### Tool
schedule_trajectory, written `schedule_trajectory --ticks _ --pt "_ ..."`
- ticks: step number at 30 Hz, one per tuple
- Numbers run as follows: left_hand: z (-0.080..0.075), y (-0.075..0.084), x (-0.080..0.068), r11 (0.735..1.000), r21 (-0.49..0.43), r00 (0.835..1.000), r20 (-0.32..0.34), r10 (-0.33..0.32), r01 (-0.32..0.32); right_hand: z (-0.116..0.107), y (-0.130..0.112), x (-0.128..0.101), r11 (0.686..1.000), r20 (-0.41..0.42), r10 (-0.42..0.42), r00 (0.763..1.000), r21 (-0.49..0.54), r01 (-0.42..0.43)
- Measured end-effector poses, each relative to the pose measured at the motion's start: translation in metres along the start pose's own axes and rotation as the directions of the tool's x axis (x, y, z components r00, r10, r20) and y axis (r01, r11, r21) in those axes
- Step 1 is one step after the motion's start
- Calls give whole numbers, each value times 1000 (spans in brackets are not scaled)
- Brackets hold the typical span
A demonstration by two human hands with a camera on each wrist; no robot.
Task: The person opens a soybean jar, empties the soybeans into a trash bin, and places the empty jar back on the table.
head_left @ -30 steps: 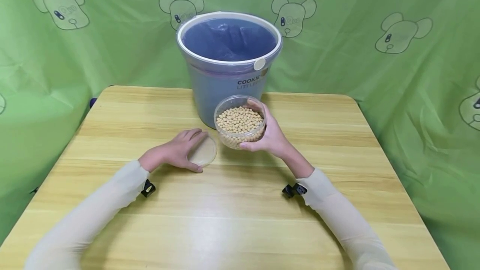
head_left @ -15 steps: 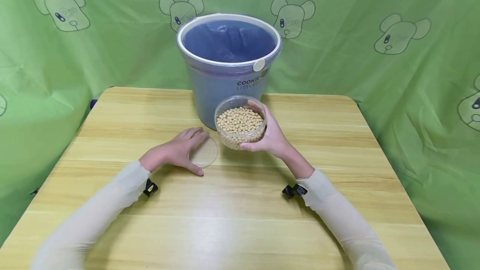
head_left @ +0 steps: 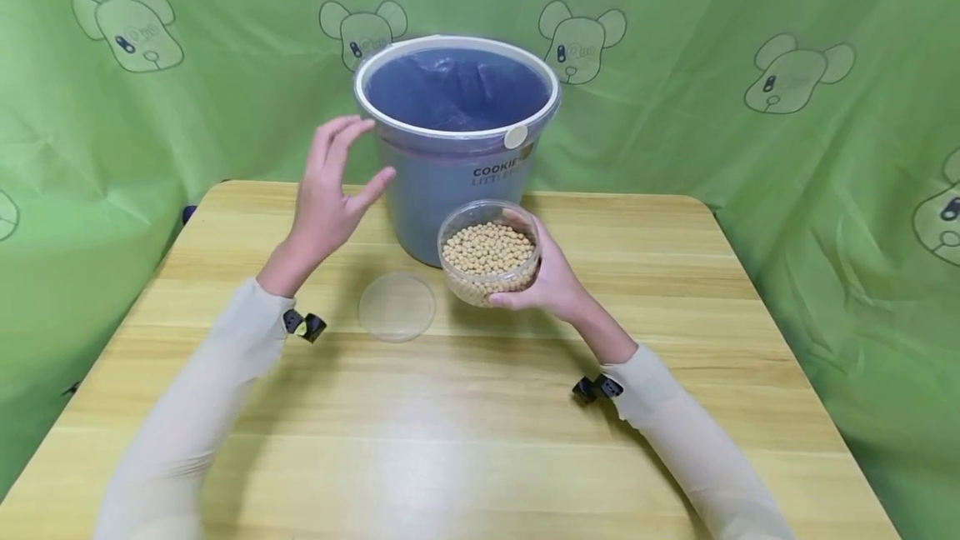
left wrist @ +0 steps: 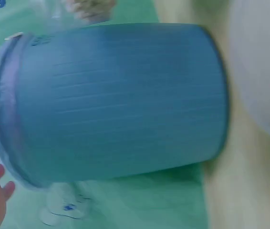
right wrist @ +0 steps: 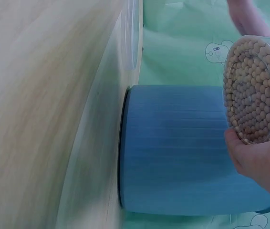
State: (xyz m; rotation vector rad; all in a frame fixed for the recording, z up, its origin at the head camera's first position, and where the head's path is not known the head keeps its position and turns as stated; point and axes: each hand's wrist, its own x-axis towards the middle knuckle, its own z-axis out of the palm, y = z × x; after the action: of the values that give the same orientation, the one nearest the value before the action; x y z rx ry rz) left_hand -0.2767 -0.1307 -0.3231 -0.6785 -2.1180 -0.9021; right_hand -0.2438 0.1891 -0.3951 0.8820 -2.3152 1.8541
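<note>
My right hand [head_left: 551, 277] grips a clear round plastic tub [head_left: 471, 286] of soybeans [head_left: 487, 248] by its right side, held above the table in front of a blue trash bin [head_left: 431, 190]. In the right wrist view the soybeans [right wrist: 252, 90] show through the tub's base. My left hand [head_left: 330, 190] is raised at the bin's left, fingers spread and holding nothing. Its fingertips come close to the bin's white rim; whether they touch it I cannot tell. A clear round lid [head_left: 397, 307] lies flat on the table below the left hand.
The bin is lined with a plastic bag [head_left: 457, 90] and stands at the back of the wooden table [head_left: 450, 440]. Behind it hangs a green curtain [head_left: 675, 107] with printed bear heads. A small camera is strapped to each wrist.
My left hand has left the lid, rising up and away to the bin's left side. The lid stays on the table. The right hand still holds the tub, nearly in place.
</note>
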Motion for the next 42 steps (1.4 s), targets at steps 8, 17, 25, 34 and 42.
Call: schedule_trajectory --ticks 8,17,25,34,42 --pt "1 12 37 988 44 988 -12 151 -150 -6 3 -3 1000 -13 6 1000 -5 -6" --pt "6 15 45 994 7 994 23 109 -109 -25 2 -10 999 -72 47 996 -8 -48" --pt "1 19 47 994 -3 993 49 109 -109 -66 -17 -11 989 -179 20 984 148 7" --pt "-3 18 46 990 -53 991 41 130 -127 -117 -68 7 961 -284 -45 958 250 119" --pt "-3 19 48 989 -29 987 60 150 -148 -156 -113 36 960 -262 38 964 279 38"
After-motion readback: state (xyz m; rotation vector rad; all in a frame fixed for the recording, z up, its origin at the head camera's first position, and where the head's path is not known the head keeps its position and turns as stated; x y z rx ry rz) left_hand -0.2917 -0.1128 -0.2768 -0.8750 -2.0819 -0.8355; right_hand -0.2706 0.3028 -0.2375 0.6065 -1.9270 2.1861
